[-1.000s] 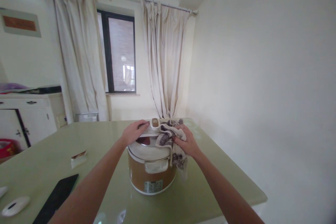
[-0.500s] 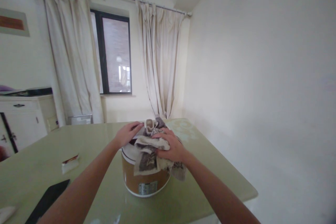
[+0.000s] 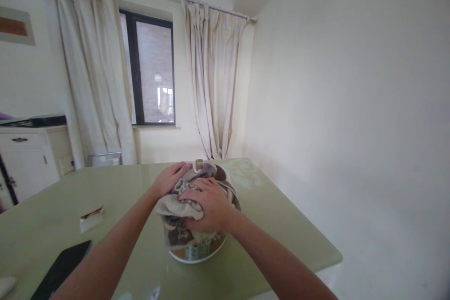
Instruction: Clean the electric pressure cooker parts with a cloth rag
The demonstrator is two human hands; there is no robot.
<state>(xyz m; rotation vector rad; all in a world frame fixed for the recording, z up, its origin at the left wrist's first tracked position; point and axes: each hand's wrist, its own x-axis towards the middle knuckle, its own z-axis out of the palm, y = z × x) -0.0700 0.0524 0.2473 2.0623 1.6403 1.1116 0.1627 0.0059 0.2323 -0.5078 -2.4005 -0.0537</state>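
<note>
Head view: soft, crumpled cloth [image 3: 170, 206], cream with grey-brown patterning, bunched in the gripping right hand [image 3: 211, 206] and draped over a round, brown-sided cooker [image 3: 215, 245] on the glossy green table [image 3: 270, 211]. Left hand [image 3: 170, 179] bent over the cooker's upper left edge, grip impossible to tell. Largely hidden under cloth: cooker's top and front. Cut off, lower left: flat black slab [image 3: 61, 267], smooth white thing [image 3: 5, 286].
</note>
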